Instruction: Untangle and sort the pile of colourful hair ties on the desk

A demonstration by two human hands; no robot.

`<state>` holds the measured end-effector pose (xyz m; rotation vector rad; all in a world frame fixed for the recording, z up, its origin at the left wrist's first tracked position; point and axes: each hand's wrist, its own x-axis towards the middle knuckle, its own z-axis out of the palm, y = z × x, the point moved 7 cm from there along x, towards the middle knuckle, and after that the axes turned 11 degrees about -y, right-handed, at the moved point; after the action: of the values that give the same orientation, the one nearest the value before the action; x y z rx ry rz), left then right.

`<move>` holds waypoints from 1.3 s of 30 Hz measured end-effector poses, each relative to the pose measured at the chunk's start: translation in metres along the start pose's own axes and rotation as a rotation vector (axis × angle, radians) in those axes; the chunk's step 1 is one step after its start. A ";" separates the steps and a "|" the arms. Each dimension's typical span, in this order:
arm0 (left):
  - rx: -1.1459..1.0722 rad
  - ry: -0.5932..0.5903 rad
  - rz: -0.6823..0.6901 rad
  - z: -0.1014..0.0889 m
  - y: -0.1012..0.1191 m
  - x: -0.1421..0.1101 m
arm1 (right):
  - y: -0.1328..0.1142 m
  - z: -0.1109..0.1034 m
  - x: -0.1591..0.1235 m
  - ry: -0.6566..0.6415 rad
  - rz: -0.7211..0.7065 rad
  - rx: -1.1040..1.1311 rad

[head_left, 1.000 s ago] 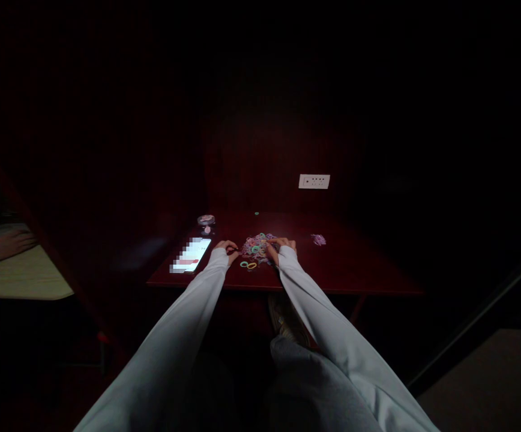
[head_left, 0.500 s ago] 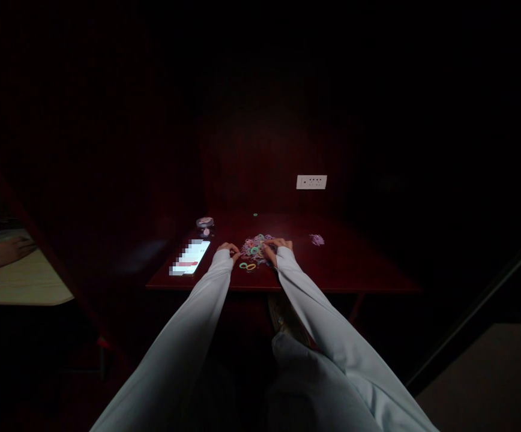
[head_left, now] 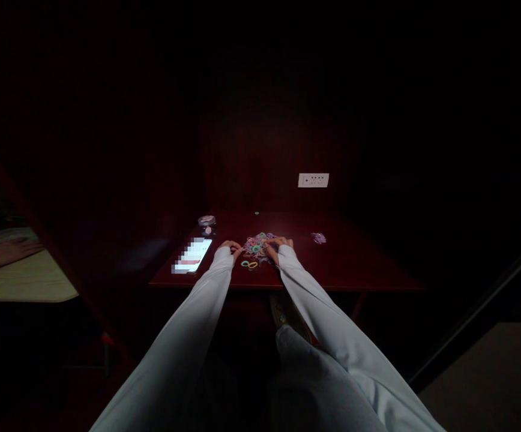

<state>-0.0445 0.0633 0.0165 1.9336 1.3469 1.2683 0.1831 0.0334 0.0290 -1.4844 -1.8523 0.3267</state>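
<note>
Two fingertip pinches meet a heap of small coloured rubber bands on the red table: left hand, right hand, their catch too small to tell. A lit phone and small jar sit left; lilac bands lie right.

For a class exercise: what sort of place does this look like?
Probably a dim partitioned work booth: a dark red desk backs onto a wall with a socket panel, and a partition separates it from a pale neighbouring desk.

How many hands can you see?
3: left hand and right hand, both at the rubber-band pile, and another person's hand on the pale desk far left. Others may be hidden.
</note>
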 end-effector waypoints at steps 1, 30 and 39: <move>-0.012 -0.009 0.002 0.001 0.001 0.000 | -0.001 0.000 0.000 -0.010 0.004 -0.003; -0.330 -0.165 0.047 0.030 0.024 0.007 | 0.007 0.010 0.007 0.004 -0.050 0.025; -0.314 -0.092 -0.011 0.025 0.015 0.006 | 0.013 -0.010 0.002 0.116 0.005 0.161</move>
<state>-0.0150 0.0658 0.0193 1.7403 1.0415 1.2825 0.1998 0.0368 0.0289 -1.3699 -1.6899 0.3751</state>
